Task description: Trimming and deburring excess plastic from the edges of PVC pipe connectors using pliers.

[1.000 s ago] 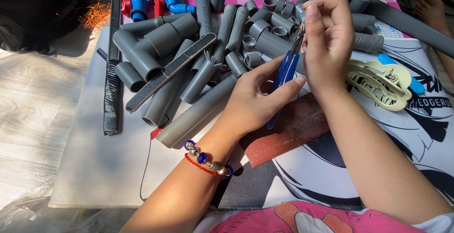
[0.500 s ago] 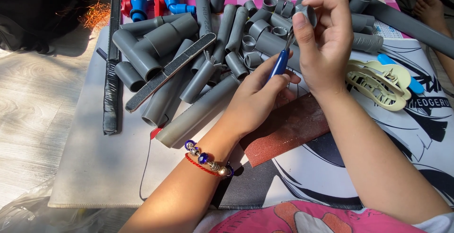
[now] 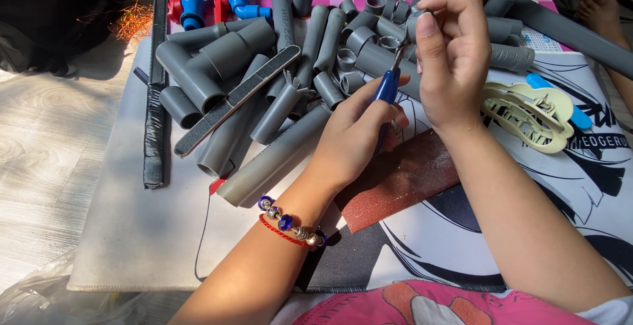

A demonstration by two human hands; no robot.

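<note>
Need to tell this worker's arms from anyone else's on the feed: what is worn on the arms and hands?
Both forearms are bare, with no sleeves or gloves. The left wrist carries a silver charm bracelet with blue beads and a thin red cord bracelet beside it. The right hand and wrist show no jewellery. The left hand has no visible rings.

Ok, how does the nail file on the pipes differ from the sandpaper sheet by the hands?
The nail file is a long, narrow, grey-black strip; the sandpaper is a wide reddish-brown sheet. The file rests propped across grey pipes, while the sandpaper lies flat on the mat, dusted with pale powder. Both are abrasive tools, untouched by either hand.
</note>
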